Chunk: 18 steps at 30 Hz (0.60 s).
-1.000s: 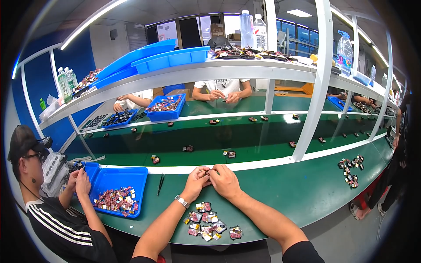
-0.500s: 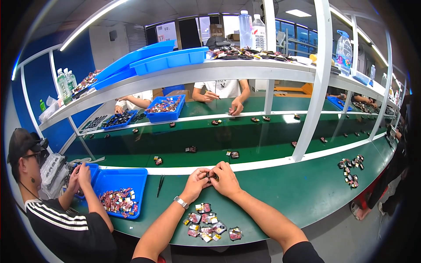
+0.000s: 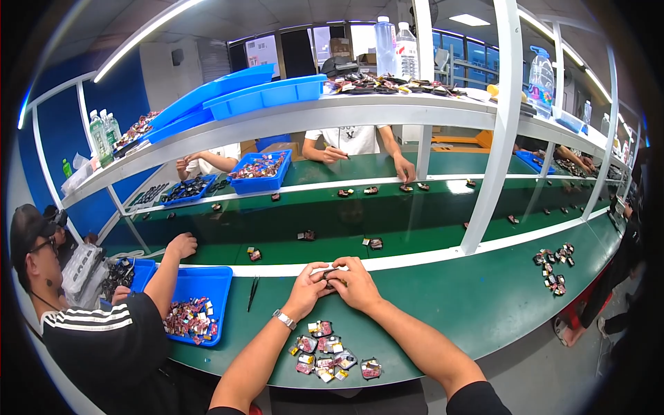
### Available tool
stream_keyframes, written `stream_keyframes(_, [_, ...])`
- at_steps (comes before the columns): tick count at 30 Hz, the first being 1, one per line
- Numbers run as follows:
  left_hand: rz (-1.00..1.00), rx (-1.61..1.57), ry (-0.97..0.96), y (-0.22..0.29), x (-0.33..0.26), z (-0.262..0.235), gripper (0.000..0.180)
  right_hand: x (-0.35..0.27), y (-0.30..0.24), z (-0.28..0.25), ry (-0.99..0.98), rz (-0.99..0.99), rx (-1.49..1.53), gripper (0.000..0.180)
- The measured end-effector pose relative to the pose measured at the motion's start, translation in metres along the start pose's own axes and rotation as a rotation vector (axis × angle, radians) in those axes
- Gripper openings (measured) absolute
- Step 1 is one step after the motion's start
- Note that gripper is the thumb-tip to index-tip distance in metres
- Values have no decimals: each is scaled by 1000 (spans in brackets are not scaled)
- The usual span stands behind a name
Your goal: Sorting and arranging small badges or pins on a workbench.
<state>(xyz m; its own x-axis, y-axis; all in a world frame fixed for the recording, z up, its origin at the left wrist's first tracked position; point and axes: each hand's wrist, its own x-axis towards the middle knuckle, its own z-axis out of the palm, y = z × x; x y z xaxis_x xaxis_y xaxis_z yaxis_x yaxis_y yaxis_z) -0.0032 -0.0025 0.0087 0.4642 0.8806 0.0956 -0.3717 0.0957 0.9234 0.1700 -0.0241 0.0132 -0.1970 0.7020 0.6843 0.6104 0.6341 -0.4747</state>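
Observation:
My left hand, with a metal watch on its wrist, and my right hand meet over the green bench. Both have their fingers closed around a small black case, much of it hidden by the fingers. Between my forearms lies a loose pile of small electronic assemblies with red boards and yellow and white bits. A pair of dark tweezers rests to the left of my hands.
A blue tray of red-board parts stands at left, beside a co-worker. A white rail and post border the green belt, which carries scattered assemblies. Another cluster of assemblies lies at right.
The left co-worker has stretched an arm toward the belt. Across the belt, a person's hand has shifted right. Belt pieces have moved slightly right. My hands stay in nearly the same place.

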Motion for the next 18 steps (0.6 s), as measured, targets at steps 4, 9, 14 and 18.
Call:
stream_keyframes(4, [42,-58,-23,-3,0,-5,23,0,5,1,-36,96,179,12])
stream_keyframes(9, [22,-58,-68,-8,4,-14,10,-2,14,2,-103,206,376,9])
stream_keyframes(14, [12,-7,-105,-5,3,-13,12,-2,19,4,-148,332,576,11])
stream_keyframes(18, [-2,24,-117,-3,1,-16,11,-2,23,6,-158,324,594,11])
